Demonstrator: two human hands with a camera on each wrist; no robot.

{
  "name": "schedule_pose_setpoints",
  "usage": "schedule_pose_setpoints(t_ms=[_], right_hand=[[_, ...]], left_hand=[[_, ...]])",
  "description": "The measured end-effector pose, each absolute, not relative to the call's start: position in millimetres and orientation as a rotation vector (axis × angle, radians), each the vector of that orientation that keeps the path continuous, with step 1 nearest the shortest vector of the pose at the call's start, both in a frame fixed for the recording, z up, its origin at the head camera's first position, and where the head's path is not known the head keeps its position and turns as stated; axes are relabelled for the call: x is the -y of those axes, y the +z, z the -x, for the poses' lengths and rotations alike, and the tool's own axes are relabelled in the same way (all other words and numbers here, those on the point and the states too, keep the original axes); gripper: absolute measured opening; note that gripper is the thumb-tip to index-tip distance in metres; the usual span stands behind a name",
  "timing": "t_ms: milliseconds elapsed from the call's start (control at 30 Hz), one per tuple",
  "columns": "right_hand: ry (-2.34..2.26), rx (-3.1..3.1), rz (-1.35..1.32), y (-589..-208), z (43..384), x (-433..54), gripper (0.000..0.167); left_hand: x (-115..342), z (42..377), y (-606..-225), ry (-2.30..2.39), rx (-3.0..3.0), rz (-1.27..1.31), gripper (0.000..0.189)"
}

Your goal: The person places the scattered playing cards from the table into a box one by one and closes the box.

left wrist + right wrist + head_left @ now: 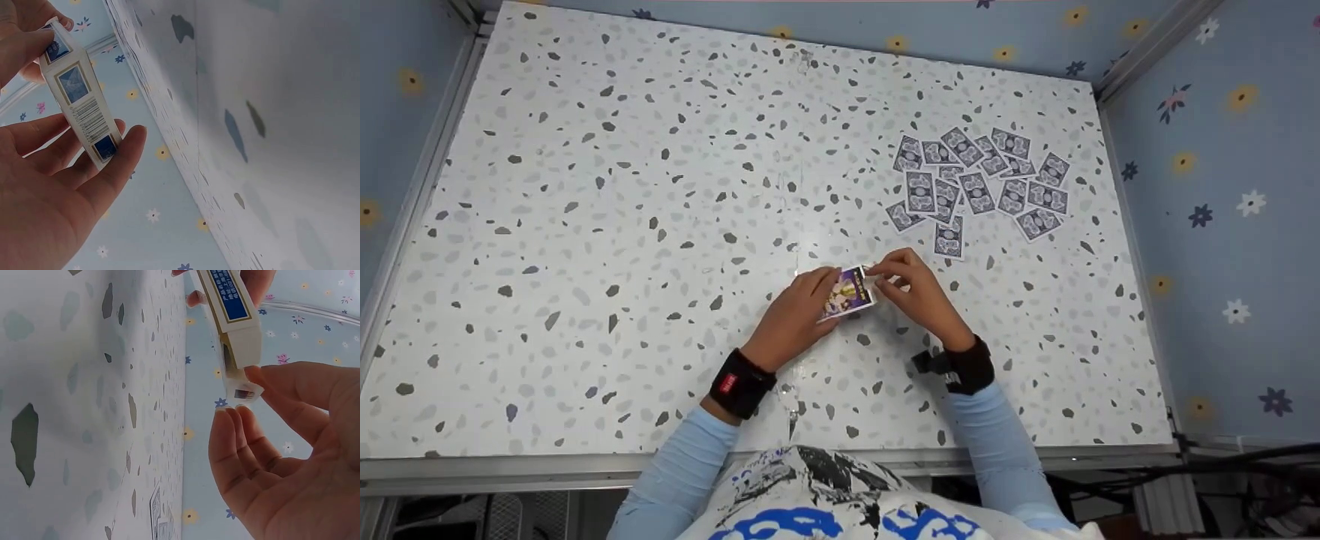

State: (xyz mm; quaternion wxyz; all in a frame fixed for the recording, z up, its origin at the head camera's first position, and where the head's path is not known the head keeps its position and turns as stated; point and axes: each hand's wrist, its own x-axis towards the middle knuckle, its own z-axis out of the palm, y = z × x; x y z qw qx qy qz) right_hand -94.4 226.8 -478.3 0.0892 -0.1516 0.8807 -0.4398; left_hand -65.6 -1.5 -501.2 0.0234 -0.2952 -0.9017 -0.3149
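My left hand (795,315) grips a small playing-card box (851,291) just above the table. Its upper face is purple with a colourful picture. In the left wrist view, the narrow side of the box shows a barcode and dark blue panels. At the right end, my right hand (915,292) has thumb and fingertips close together. In the right wrist view, that thumb touches the box's white end flap (246,346). A clear, film-like piece (244,390) sticks out there between the thumb and fingertips, and my right hand pinches at it.
Several playing cards (977,193) lie face down, spread and partly overlapping, beyond my right hand. They rest on a white speckled table (622,187). Blue flowered panels (1222,225) stand along the table's sides and back. A metal rail (510,474) runs along the near edge.
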Motion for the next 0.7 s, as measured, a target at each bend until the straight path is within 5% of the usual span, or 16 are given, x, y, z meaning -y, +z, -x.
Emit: schedule_pose_setpoints(t_ms=[700], right_hand=[[-0.712,-2.835,0.198,-486,148,-299,0.029]], left_hand=[[13,63,-503,-0.987,2.842,0.868,0.068]])
